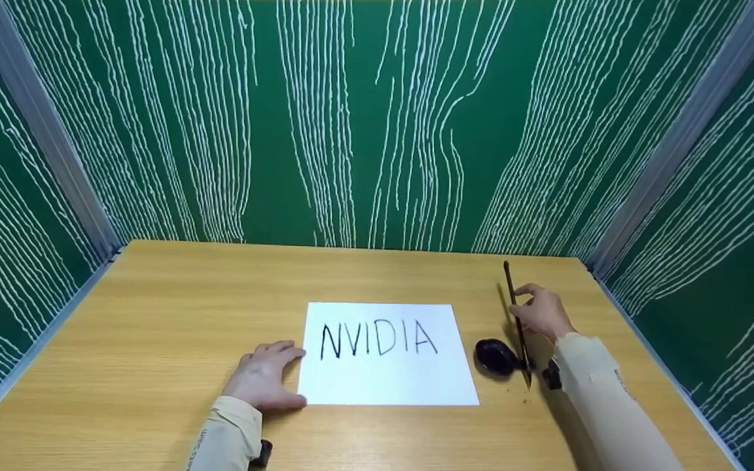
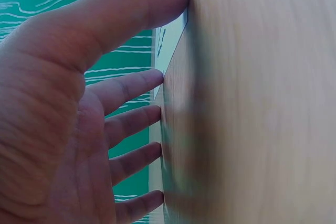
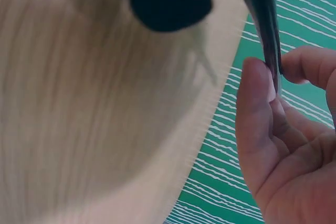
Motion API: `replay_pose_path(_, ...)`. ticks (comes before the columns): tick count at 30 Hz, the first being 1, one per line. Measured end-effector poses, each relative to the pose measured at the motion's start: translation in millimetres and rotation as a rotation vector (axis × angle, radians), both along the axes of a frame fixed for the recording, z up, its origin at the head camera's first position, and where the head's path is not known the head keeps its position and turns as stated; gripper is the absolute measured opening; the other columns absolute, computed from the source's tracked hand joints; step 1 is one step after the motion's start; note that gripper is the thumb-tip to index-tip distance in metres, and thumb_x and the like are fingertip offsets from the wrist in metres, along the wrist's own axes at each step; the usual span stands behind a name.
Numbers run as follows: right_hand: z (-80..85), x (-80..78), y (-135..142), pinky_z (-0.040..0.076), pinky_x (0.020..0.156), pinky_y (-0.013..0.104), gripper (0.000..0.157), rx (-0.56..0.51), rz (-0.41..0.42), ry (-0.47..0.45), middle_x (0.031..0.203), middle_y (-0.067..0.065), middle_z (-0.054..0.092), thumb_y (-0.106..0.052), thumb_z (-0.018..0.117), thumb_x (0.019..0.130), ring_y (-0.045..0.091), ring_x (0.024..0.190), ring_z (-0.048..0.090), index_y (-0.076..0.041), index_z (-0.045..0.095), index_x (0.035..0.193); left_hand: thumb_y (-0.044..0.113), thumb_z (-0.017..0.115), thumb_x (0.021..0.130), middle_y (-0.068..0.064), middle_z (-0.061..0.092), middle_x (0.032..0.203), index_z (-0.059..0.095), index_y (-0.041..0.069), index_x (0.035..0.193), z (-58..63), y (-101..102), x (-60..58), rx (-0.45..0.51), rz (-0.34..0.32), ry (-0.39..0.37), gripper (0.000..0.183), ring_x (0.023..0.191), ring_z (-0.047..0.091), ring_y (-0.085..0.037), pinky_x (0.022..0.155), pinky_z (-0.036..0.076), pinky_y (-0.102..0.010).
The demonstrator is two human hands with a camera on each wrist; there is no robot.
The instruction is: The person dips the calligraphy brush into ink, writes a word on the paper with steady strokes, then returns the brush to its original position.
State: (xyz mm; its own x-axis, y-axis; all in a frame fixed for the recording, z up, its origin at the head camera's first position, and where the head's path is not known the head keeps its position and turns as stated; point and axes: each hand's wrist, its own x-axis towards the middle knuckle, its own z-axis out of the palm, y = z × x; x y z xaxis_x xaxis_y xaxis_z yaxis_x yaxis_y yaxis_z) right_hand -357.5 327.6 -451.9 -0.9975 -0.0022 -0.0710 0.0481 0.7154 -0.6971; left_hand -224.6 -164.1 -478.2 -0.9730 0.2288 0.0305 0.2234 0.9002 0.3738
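A white sheet of paper with "NVIDIA" hand-lettered in dark strokes lies flat on the table. At its left edge rests my left hand, thumb and fingers spread; in the left wrist view its thumb and fingertips touch down at the surface. To the right of the sheet, my right hand pinches a long, thin, dark brush between thumb and fingers. The brush stands nearly upright, its pointed end low, beside a glossy black oval thing. Whether brush and oval thing touch, I cannot tell.
The wooden table meets green panels with wavy white lines at the back and sides. Grey posts stand at both back corners. Tiny dark specks lie near the brush's lower end.
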Motion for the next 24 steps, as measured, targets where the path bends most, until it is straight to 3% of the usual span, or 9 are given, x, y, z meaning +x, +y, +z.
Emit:
replay_pose_path(7,-4.6,-4.2,0,0.051,0.053,0.032,0.045,0.081,0.010,-0.044,0.091,0.017,0.058,-0.022,0.057,0.082,0.018,0.061,0.058,-0.004,0.045,0.121,0.050,0.072,0.052,-0.002,0.041,0.134,0.048,0.026,0.124,2.9,1,1.2,-0.006,0.003,-0.006,0.079,0.121,0.035,-0.027,0.093,0.030,-0.053)
replay_pose_path(17,-12.2,-15.1,-3,0.049,0.049,0.030,0.043,0.116,0.077,-0.098,0.077,0.012,0.060,-0.015,0.058,0.079,0.016,0.057,0.056,0.000,0.045,0.118,0.049,0.072,0.051,-0.001,0.042,0.132,0.050,0.026,0.122,-0.6,-1,-0.4,-0.003,0.002,0.027,0.078,0.119,0.037,-0.027,0.091,0.032,-0.052)
replay_pose_path(24,-13.4,-16.8,-5,0.050,0.054,0.031,0.041,0.097,0.069,-0.186,0.084,0.012,0.063,-0.009,0.056,0.080,0.017,0.064,0.059,0.000,0.045,0.118,0.049,0.072,0.051,-0.001,0.042,0.133,0.048,0.027,0.123,-0.9,-1,-1.6,-0.013,0.007,0.019,0.079,0.119,0.037,-0.026,0.092,0.032,-0.051)
